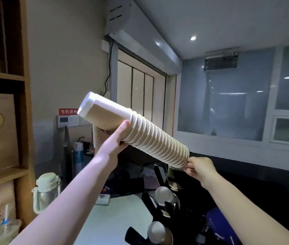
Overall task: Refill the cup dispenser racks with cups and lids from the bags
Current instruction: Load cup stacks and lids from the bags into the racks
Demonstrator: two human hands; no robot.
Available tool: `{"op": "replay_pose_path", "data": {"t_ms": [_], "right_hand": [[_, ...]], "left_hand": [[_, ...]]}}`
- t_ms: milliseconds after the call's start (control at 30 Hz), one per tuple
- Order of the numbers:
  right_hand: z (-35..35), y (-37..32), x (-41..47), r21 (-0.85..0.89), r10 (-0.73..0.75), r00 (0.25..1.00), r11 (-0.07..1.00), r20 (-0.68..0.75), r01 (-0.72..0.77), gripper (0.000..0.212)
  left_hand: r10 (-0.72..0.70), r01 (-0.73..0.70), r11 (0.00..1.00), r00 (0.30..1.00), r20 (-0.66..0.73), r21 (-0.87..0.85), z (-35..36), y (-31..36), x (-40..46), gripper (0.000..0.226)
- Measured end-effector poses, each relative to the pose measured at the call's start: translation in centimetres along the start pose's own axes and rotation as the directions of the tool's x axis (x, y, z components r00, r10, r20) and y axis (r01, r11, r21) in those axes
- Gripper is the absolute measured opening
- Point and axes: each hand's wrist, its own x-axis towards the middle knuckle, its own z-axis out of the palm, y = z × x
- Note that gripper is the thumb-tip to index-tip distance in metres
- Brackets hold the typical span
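Note:
A long stack of tan paper cups [150,137] with white rims is held up in the air, slanting from upper left down to lower right. My left hand [116,138] grips the stack from below near its upper end, where the bottom of the outermost cup shows. My right hand [199,167] pinches the stack's lower end, at the rims. Just below that end stands a black cup dispenser rack [161,175] with round openings [165,195]. No bags or lids are visible.
Wooden shelves [22,121] with paper bags and boxes line the left side. A pale green bottle [47,190] and a blue-white spray can [78,154] stand on the white counter [122,218]. Windows and a dark counter fill the right.

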Motion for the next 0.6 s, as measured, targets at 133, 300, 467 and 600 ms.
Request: {"op": "replay_pose_path", "data": {"t_ms": [133,300,467,600], "right_hand": [[1.4,-0.1,1.5,-0.226,-0.032,0.994,0.974,-0.103,0.007,0.012],[1.4,0.7,2.6,-0.314,-0.067,0.97,0.949,-0.233,-0.01,0.019],[1.6,0.9,2.3,-0.328,-0.122,0.967,0.944,-0.225,0.043,0.023],[2.2,1.0,1.3,-0.334,-0.098,0.97,0.942,-0.221,0.019,0.008]], "left_hand": [[0.057,-0.06,0.951,0.998,0.018,0.304,-0.3,-0.8,4.5,0.099],[0.152,-0.174,0.974,0.976,0.155,0.143,0.3,-0.4,7.7,0.138],[0.193,-0.216,0.967,0.967,0.167,0.133,0.0,-0.1,9.8,0.101],[0.331,-0.34,0.936,0.939,0.097,0.093,-0.2,1.0,10.6,0.049]]}}
